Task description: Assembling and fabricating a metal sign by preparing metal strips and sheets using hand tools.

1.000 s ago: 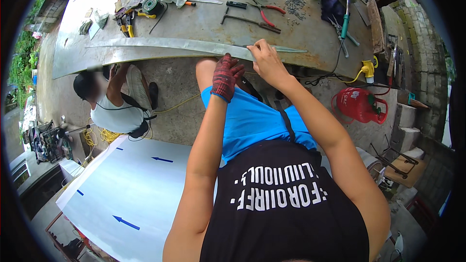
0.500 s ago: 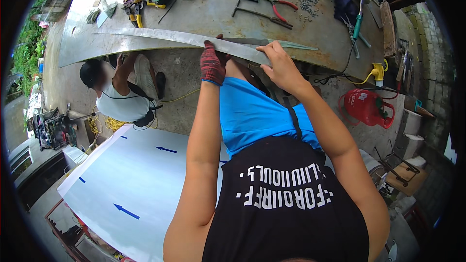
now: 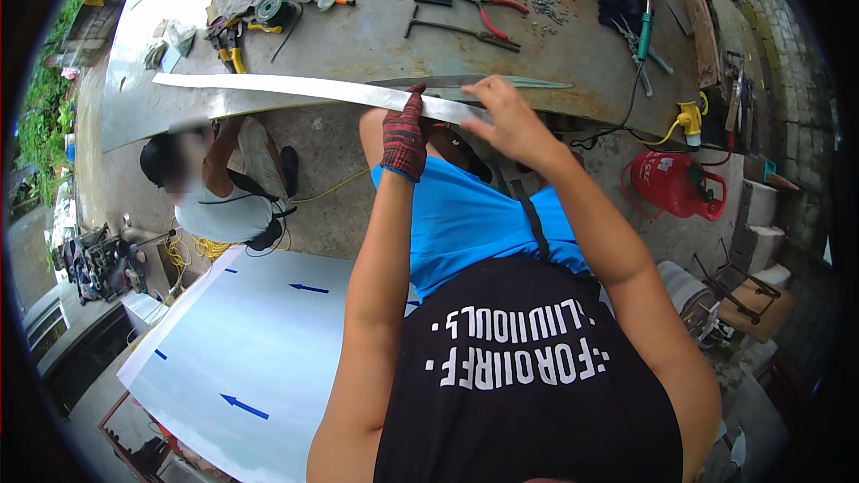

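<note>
While both hands [image 3: 404,130] [image 3: 506,116] grip a metal strip [image 3: 304,88], pliers [image 3: 488,9] behind, gas cylinder [image 3: 676,183] right.

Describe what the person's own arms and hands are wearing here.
The left hand wears a knitted work glove, dark red with a speckled pattern and a blue cuff edge. The right hand is bare. Both forearms are uncovered, with no sleeves, below a black sleeveless top.

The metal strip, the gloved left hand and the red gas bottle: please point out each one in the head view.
metal strip [image 3: 268,86], head view, on its bare flat face left of the hands.
gloved left hand [image 3: 404,136], head view, on the glove's back.
red gas bottle [image 3: 673,184], head view, on its round body.
</note>
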Demonstrator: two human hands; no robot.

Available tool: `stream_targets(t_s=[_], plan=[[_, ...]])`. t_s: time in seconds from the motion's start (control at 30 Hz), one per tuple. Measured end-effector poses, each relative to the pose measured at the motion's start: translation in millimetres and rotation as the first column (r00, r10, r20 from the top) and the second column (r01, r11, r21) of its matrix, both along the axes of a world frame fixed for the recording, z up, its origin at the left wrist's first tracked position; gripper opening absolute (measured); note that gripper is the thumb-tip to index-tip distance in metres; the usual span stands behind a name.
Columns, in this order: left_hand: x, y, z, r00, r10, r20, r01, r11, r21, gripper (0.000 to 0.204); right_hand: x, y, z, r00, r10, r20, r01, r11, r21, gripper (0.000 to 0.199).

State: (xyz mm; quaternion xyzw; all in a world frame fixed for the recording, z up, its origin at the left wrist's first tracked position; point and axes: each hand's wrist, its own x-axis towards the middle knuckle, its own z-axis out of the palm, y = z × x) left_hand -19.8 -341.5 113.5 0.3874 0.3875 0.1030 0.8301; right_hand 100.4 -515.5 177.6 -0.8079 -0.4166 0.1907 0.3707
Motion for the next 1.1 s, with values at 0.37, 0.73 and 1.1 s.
stream_targets(t_s=[0.37, 0.73, 1.1], plan=[[34, -6, -17, 0.989, 0.130, -0.072, -0.121, 0.986, 0.118, 0.030, 99, -68, -61, 0.964, -0.126, 0.233, 0.163, 0.976, -0.147, 0.032], [59, -16, -18, 0.930, 0.267, -0.251, -0.231, 0.959, 0.163, 0.030, 98, -85, -81, 0.964, -0.147, 0.222, 0.159, 0.987, -0.035, 0.015], [75, -11, -30, 0.881, 0.328, -0.341, -0.317, 0.944, 0.090, 0.036, 95, -89, -78, 0.961, -0.145, 0.234, 0.156, 0.987, -0.029, 0.013]])
